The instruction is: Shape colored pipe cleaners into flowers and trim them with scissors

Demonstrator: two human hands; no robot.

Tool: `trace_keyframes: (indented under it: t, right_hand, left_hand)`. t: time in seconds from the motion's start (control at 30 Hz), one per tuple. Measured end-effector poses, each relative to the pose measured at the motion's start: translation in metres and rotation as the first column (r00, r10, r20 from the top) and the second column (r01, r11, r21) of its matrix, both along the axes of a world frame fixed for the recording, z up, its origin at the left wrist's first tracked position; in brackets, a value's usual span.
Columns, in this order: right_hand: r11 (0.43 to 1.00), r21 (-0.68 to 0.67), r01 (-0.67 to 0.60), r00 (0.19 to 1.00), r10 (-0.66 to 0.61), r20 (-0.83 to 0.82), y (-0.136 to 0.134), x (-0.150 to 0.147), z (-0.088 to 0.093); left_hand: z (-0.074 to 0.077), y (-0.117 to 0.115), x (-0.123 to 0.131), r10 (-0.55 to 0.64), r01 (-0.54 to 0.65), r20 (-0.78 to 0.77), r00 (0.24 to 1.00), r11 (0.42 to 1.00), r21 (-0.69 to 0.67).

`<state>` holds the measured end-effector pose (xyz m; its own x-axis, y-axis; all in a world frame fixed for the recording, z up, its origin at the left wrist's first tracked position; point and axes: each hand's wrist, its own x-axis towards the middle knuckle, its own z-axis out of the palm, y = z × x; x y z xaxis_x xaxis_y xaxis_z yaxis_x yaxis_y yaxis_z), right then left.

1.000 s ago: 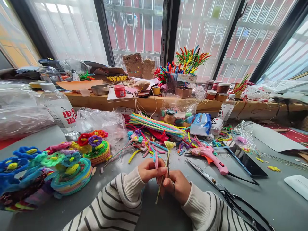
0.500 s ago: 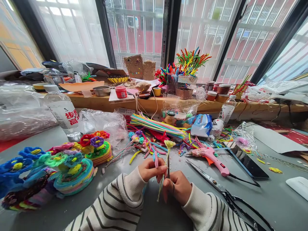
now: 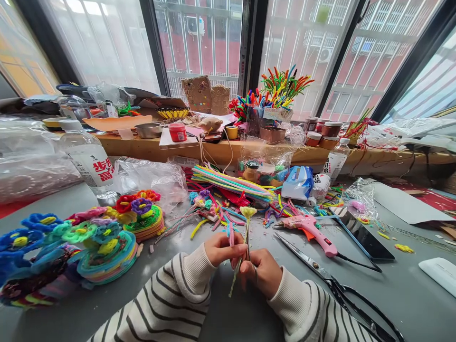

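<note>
My left hand (image 3: 224, 249) pinches a pale yellow pipe-cleaner flower (image 3: 248, 212) by its stem, whose lower end sticks out below the fingers. Pink and light-blue pipe-cleaner pieces (image 3: 231, 233) also stand up from between its fingers. Close on the right, my right hand (image 3: 262, 270) is closed round a small pair of scissors (image 3: 248, 244); their thin dark blades point up behind the stem, and much of the tool is hidden by the fingers. The two hands almost touch above the grey table (image 3: 235, 318).
Large scissors (image 3: 317, 266) and a pink glue gun (image 3: 309, 230) lie to the right, beside a phone (image 3: 361, 232). Colourful flower pieces (image 3: 107, 247) stand at the left. Pipe cleaners (image 3: 231, 183), a bottle (image 3: 85, 156) and a wooden ledge (image 3: 149, 147) are farther back.
The view has shifted slightly. My right hand has come a little closer to my left hand and the stem; both grips look the same.
</note>
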<state>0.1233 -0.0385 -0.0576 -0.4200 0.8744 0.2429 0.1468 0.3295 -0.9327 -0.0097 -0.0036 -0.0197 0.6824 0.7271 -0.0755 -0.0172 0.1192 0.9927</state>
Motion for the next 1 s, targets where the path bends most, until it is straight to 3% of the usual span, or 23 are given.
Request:
trace_keyframes:
  t: [0.2,0.4,0.5,0.77,1.0]
  right_hand:
    - [0.992,-0.12,0.048,0.999,-0.045,0.022,-0.0001,0.0019,-0.0016]
    - [0.997,-0.012,-0.071,0.997,0.071,0.039,-0.001,0.0016,0.0016]
    - [0.998,0.034,-0.062,0.997,0.06,0.055,-0.002,0.0009,0.0042]
    - [0.998,0.051,-0.046,0.997,0.043,0.06,-0.0025,0.0006,0.0032]
    - [0.998,0.017,-0.053,0.999,0.053,-0.002,-0.0008,0.0016,0.0026]
  left_hand:
    - [0.0014,0.0005,0.0003,0.032,-0.032,0.004,0.999,0.999,0.021]
    - [0.002,-0.0003,0.0008,0.041,-0.042,0.036,0.999,0.999,0.031]
    - [0.0011,-0.0003,0.0005,0.025,-0.026,0.033,0.999,0.999,0.036]
    - [-0.003,0.0045,-0.0007,0.035,-0.038,0.038,0.999,0.996,0.08]
    - [-0.0006,0.0007,0.0003,0.012,-0.012,0.001,1.0,0.999,0.041]
